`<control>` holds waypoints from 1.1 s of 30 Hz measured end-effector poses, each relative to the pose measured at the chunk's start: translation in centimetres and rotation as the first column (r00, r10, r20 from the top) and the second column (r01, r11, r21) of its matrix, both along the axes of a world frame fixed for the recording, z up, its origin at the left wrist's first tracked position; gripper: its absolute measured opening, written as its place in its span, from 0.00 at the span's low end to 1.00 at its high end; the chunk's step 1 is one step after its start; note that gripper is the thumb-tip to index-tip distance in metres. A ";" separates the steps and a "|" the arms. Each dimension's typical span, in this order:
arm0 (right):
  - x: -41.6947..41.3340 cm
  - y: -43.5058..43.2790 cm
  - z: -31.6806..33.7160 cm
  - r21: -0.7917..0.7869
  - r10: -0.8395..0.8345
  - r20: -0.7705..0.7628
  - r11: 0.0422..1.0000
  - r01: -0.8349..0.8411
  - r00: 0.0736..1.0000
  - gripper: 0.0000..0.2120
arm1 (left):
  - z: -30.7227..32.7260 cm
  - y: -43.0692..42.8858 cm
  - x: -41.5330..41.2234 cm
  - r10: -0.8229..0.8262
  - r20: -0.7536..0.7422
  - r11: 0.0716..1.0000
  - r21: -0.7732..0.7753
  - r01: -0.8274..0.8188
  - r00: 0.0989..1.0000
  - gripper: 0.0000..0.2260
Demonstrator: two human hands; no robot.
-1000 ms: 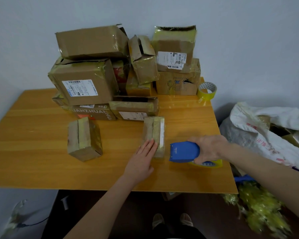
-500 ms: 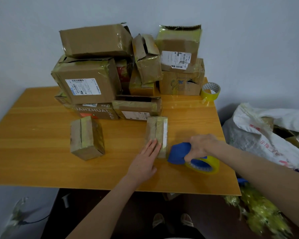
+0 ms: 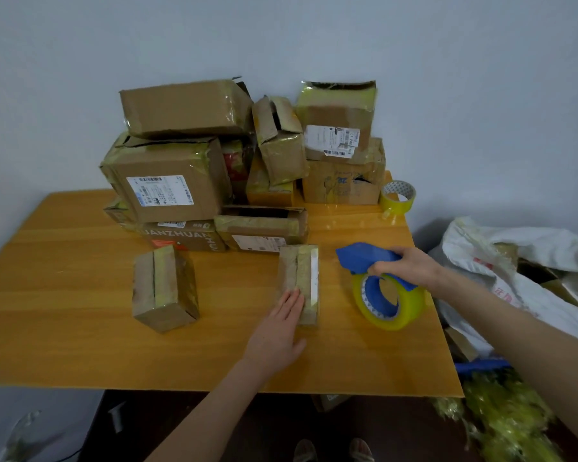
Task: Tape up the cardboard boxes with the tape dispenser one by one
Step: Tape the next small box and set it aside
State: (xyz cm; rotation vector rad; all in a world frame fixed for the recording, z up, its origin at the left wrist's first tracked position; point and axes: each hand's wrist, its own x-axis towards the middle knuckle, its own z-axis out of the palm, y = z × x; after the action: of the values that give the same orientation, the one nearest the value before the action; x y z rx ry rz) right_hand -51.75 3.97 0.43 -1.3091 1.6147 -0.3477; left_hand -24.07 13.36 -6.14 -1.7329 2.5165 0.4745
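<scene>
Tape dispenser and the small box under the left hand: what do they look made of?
Tape dispenser: blue matte body, probably plastic; roll of glossy translucent yellow film. Small box: dull brown cardboard with a shiny tape strip along its top.

On my feed both arms are bare: the left forearm [image 3: 214, 408], at 6 o'clock, and the right forearm [image 3: 514, 331], at 4 o'clock, run uncovered from the frame edge to the left hand [image 3: 277, 331] and right hand [image 3: 411, 266]. At 6 o'clock, at the bottom edge, I make out two pale striped shoes [image 3: 359, 451] with rounded toes, their reddish markings too dim to read.
</scene>
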 end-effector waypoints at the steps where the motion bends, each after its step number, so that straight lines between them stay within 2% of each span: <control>1: 0.0 0.1 -0.4 0.001 -0.075 0.043 0.997 0.075 0.996 0.17 | 0.2 -0.1 -0.2 0.017 -0.009 1.000 -0.013 -0.017 1.000 0.33; 4: 1.1 0.6 -1.9 0.057 -0.278 0.153 0.960 0.272 0.948 0.21 | 0.9 -0.6 -0.6 0.108 -0.110 0.990 -0.078 -0.117 0.988 0.28; 8: 2.3 1.1 -4.8 0.243 -0.527 0.252 0.846 0.474 0.812 0.28 | 1.7 -1.3 -0.2 0.233 -0.337 0.941 -0.159 -0.299 0.912 0.23; 10: 2.8 1.3 -6.1 0.342 -0.588 0.307 0.802 0.490 0.748 0.30 | 1.6 -1.3 0.5 0.288 -0.388 0.920 -0.142 -0.366 0.875 0.22; 13: 3.5 1.5 -6.9 0.432 -0.638 0.365 0.761 0.483 0.678 0.19 | 1.4 -0.7 1.4 0.340 -0.443 0.903 -0.093 -0.420 0.830 0.21; 15: 3.5 1.2 -7.2 0.437 -0.633 0.324 0.759 0.483 0.703 0.20 | 1.3 -0.3 1.7 0.363 -0.467 0.893 -0.072 -0.444 0.806 0.20; 19: 2.5 1.3 -7.3 0.235 -0.445 0.016 0.872 0.429 0.895 0.29 | 0.8 1.0 2.4 0.397 -0.507 0.874 -0.046 -0.484 0.765 0.20; 21: 2.5 1.9 -6.1 0.009 -0.218 -0.194 0.974 0.224 0.956 0.26 | 0.6 1.7 2.3 0.360 -0.502 0.882 -0.091 -0.462 0.786 0.20; 22: 3.1 2.4 -5.4 -0.116 -0.106 -0.324 0.991 0.071 0.940 0.24 | 0.5 1.9 2.1 0.316 -0.477 0.895 -0.137 -0.425 0.820 0.20; 24: 5.8 4.2 -3.9 -0.296 0.056 -0.436 0.934 -0.201 0.898 0.24 | 0.0 1.8 1.2 0.216 -0.410 0.918 -0.225 -0.328 0.886 0.20; 26: 9.5 6.5 -3.6 -0.337 0.246 -0.442 0.846 -0.414 0.863 0.25 | -0.3 1.4 0.1 0.198 -0.339 0.940 -0.201 -0.276 0.920 0.23; 28: 12.3 8.4 -4.6 -0.278 0.374 -0.475 0.795 -0.539 0.797 0.27 | -0.6 1.1 -0.6 0.236 -0.278 0.962 -0.067 -0.263 0.931 0.26; 31: 13.4 9.3 -5.7 -0.187 0.417 -0.522 0.795 -0.577 0.744 0.29 | -1.3 1.0 -0.6 0.234 -0.316 0.972 0.061 -0.227 0.919 0.25; 33: 13.4 9.1 -5.7 -0.200 0.413 -0.454 0.816 -0.542 0.790 0.29 | -1.0 1.1 -0.2 0.255 -0.383 0.967 0.109 -0.230 0.888 0.26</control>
State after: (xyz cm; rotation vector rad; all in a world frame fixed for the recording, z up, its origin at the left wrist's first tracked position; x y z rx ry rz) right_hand -38.38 13.07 -5.27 -2.1010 1.4969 -0.0205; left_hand -24.31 14.44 -7.12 -2.1253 2.4932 1.0021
